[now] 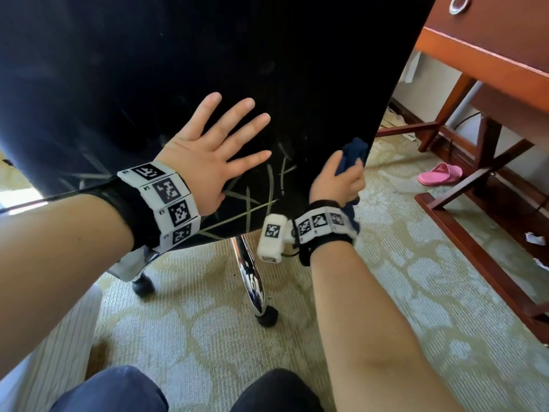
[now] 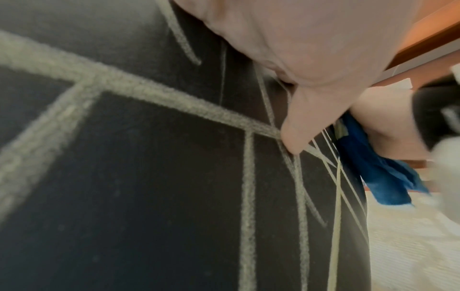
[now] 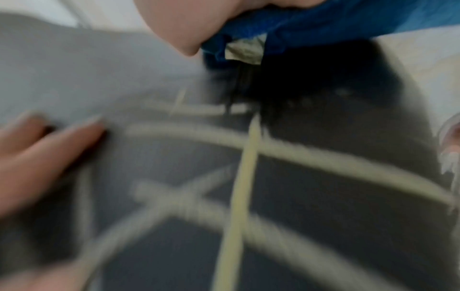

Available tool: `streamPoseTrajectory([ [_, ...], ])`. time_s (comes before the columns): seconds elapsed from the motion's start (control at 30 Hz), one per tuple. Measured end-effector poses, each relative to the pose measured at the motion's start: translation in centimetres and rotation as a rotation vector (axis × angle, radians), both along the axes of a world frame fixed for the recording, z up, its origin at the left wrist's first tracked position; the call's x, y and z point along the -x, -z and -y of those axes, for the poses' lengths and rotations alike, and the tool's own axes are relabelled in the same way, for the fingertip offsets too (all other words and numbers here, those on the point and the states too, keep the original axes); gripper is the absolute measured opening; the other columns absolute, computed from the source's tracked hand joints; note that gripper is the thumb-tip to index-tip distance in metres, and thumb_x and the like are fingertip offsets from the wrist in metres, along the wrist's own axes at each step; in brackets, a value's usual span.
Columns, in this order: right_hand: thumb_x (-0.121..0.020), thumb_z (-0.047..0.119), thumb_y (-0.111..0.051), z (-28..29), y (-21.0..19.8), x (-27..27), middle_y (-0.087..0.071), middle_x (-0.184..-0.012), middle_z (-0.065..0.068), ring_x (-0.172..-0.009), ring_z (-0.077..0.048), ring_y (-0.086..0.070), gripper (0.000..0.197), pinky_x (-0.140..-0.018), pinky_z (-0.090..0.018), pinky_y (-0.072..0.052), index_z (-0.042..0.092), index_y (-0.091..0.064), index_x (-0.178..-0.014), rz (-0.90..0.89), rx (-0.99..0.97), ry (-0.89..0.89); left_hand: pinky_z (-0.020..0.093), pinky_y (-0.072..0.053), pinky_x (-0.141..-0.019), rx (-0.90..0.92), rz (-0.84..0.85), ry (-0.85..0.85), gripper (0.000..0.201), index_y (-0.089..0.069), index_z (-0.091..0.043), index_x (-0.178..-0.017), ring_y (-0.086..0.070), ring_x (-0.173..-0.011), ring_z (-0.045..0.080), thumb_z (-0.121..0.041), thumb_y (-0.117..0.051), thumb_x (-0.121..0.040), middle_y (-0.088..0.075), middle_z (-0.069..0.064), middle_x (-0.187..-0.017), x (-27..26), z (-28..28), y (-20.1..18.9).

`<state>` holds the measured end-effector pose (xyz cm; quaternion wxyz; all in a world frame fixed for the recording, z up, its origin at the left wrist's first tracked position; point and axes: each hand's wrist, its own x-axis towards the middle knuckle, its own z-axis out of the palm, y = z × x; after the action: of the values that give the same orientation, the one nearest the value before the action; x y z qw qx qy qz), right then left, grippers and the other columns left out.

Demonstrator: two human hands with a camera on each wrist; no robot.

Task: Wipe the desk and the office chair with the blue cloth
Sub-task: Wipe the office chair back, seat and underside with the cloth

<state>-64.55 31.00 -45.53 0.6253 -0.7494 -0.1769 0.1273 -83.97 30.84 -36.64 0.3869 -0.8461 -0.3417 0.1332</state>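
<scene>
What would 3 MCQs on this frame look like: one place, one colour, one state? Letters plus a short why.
1. Where is the blue cloth?
A. on the carpet
B. bunched in the right hand at the chair back's right edge
C. on the desk

2. What colour is the slipper under the desk?
A. pink
B. green
C. white

3. How is the left hand?
A. fisted
B. gripping a chair leg
C. flat, fingers spread on the chair back

Key: B, the head view shows the cloth gripped beside the edge; A, it is plainly pink; C, the palm lies on the black surface.
</scene>
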Motion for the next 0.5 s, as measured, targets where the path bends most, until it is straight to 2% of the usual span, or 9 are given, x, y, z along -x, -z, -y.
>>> streamPoseTrajectory([
  [0.07,-0.094,0.039,-0.046,0.3,1.2,3.3,-0.033,-0.139,-0.018,-0.124,-0.036,-0.034,0.050,-0.101,-0.039,-0.028,0.009,-0.042,-0.134,0.138,0.044,-0.049,0.059,0.038,-0.089,-0.013,-0.019,-0.004,0.086,0.032,-0.029,-0.138,0.052,-0.117,0.041,-0.060,-0.031,-0.087,0.055,0.017,-0.131,-0.2,0.0,-0.1],
  [0.13,-0.089,0.038,-0.046,1.7,3.3,7.1,-0.043,-0.128,-0.025,-0.113,-0.041,-0.042,0.044,-0.094,-0.047,-0.036,0.010,-0.048,-0.123,0.382,-0.005,-0.107,0.060,0.037,-0.090,0.000,-0.020,-0.007,0.091,0.034,-0.026,-0.136,0.051,-0.117,0.042,-0.060,-0.033,-0.087,0.054,0.018,-0.132,-0.4,-0.1,-0.1],
  [0.17,-0.087,0.037,-0.045,2.5,4.4,8.8,-0.047,-0.121,-0.026,-0.108,-0.039,-0.043,0.039,-0.090,-0.048,-0.040,0.012,-0.046,-0.117,0.489,-0.030,-0.157,0.060,0.037,-0.091,0.017,-0.008,-0.010,0.094,0.036,-0.023,-0.135,0.050,-0.118,0.042,-0.060,-0.034,-0.086,0.054,0.018,-0.132,-0.6,0.0,-0.3],
  [0.2,-0.087,0.035,-0.043,3.3,5.4,9.9,-0.048,-0.118,-0.026,-0.106,-0.036,-0.042,0.035,-0.088,-0.048,-0.041,0.012,-0.045,-0.114,0.544,-0.042,-0.230,0.060,0.035,-0.092,0.036,0.009,-0.010,0.096,0.038,-0.020,-0.134,0.050,-0.118,0.042,-0.059,-0.035,-0.086,0.053,0.018,-0.132,-0.7,0.1,-0.3],
  [0.27,-0.088,0.030,-0.041,4.5,6.0,10.2,-0.046,-0.117,-0.025,-0.104,-0.031,-0.042,0.037,-0.089,-0.046,-0.041,0.005,-0.049,-0.115,0.505,-0.106,-0.389,0.058,0.035,-0.093,0.072,0.042,-0.007,0.098,0.042,-0.017,-0.131,0.050,-0.118,0.039,-0.057,-0.037,-0.087,0.054,0.017,-0.132,-0.8,0.5,-0.5],
  [0.3,-0.090,0.026,-0.042,4.7,5.5,9.4,-0.044,-0.118,-0.024,-0.105,-0.029,-0.042,0.039,-0.091,-0.042,-0.042,-0.002,-0.050,-0.116,0.426,-0.162,-0.402,0.056,0.035,-0.094,0.087,0.059,-0.012,0.097,0.043,-0.017,-0.130,0.051,-0.117,0.037,-0.056,-0.036,-0.088,0.055,0.016,-0.131,-0.8,0.7,-0.8],
  [0.37,-0.091,0.012,-0.045,4.5,3.2,7.2,-0.040,-0.120,-0.023,-0.107,-0.019,-0.038,0.035,-0.098,-0.024,-0.039,-0.010,-0.046,-0.119,0.259,-0.279,-0.273,0.052,0.035,-0.096,0.090,0.099,-0.022,0.093,0.042,-0.019,-0.131,0.050,-0.118,0.033,-0.055,-0.034,-0.090,0.056,0.014,-0.130,-0.1,1.1,-1.3],
  [0.43,-0.093,0.004,-0.046,3.6,-0.4,4.6,-0.037,-0.123,-0.018,-0.110,-0.014,-0.036,0.034,-0.094,-0.006,-0.034,-0.010,-0.042,-0.124,0.154,-0.385,-0.112,0.052,0.034,-0.098,0.059,0.147,-0.003,0.092,0.033,-0.022,-0.137,0.046,-0.123,0.032,-0.053,-0.039,-0.089,0.050,0.013,-0.137,1.5,1.4,-2.0],
  [0.5,-0.094,0.004,-0.046,2.1,-3.6,2.7,-0.037,-0.125,-0.017,-0.112,-0.017,-0.040,0.035,-0.086,0.003,-0.029,-0.009,-0.042,-0.127,0.157,-0.458,-0.050,0.053,0.030,-0.103,0.026,0.170,0.029,0.094,0.014,-0.024,-0.145,0.037,-0.132,0.030,-0.051,-0.051,-0.083,0.036,0.009,-0.147,3.3,1.7,-3.0],
])
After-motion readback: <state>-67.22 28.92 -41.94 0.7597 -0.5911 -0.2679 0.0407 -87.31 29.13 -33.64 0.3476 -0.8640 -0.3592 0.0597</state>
